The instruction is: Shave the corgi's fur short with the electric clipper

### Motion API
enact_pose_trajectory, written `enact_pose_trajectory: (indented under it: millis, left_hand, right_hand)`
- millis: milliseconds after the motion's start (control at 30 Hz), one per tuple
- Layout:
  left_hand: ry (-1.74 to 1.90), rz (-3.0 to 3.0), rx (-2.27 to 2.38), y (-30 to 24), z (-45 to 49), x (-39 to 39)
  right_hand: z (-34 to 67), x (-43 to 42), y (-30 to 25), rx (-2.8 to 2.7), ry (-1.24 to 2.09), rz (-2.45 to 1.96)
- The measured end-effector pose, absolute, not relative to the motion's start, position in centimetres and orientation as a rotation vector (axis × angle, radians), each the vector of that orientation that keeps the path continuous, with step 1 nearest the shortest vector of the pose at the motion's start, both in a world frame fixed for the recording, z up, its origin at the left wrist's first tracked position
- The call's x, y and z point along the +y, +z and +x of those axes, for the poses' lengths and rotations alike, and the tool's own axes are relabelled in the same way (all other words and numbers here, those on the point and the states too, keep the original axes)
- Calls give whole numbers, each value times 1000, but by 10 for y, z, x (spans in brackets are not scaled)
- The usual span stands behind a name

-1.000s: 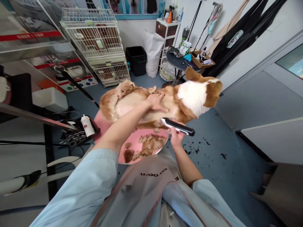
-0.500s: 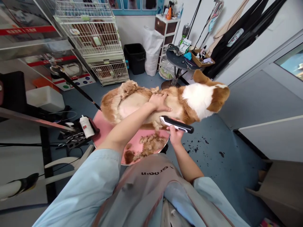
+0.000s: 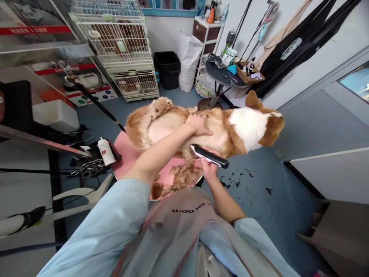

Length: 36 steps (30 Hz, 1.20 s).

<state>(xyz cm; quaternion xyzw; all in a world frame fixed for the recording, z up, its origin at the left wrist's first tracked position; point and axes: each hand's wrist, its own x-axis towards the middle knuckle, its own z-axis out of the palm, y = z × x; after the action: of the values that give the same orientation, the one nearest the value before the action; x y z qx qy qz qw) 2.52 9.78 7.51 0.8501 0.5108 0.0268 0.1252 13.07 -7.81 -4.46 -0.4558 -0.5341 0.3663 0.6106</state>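
Note:
A tan and white dog stands on a round pink grooming table, its head to the right. My left hand lies on the dog's back, fingers stretched out over the fur. My right hand is wrapped round a black and white hair clipper, whose white head touches the dog's near flank. Clumps of cut fur lie on the table below the clipper.
A tool tray with scissors and a white bottle sits left of the table. Wire cages, a black bin and a small cluttered round table stand behind. Dark fur bits dot the blue floor.
The clipper and my right hand have slid a little left along the dog's flank. The dog's head has shifted right and down in view. My left hand stays on its back.

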Motion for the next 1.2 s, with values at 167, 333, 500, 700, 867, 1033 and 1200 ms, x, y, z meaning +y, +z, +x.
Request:
enact_pose_trajectory:
  millis: [167, 333, 500, 700, 867, 1033, 1200]
  left_hand:
    - [4, 2469, 1425, 81, 19, 97]
    - [-122, 2647, 1253, 88, -13, 81]
    - [-44, 2636, 1338, 89, -16, 77]
    - [-21, 2556, 1380, 89, -9, 89]
    - [24, 2545, 1401, 91, -9, 92]
    - [-51, 2511, 1451, 96, -8, 93]
    - [-20, 2497, 1475, 93, -7, 95]
  right_hand:
    - [106, -86, -48, -1431, 828, -1004]
    - [122, -93, -47, -1305, 696, -1021]
    - [111, -83, -58, -1291, 823, -1050]
    - [103, -89, -57, -1399, 854, -1027]
    - [113, -85, -47, -1288, 747, -1093]
    - [94, -80, -47, -1476, 850, -1013]
    - [97, -83, -42, -1435, 790, -1014]
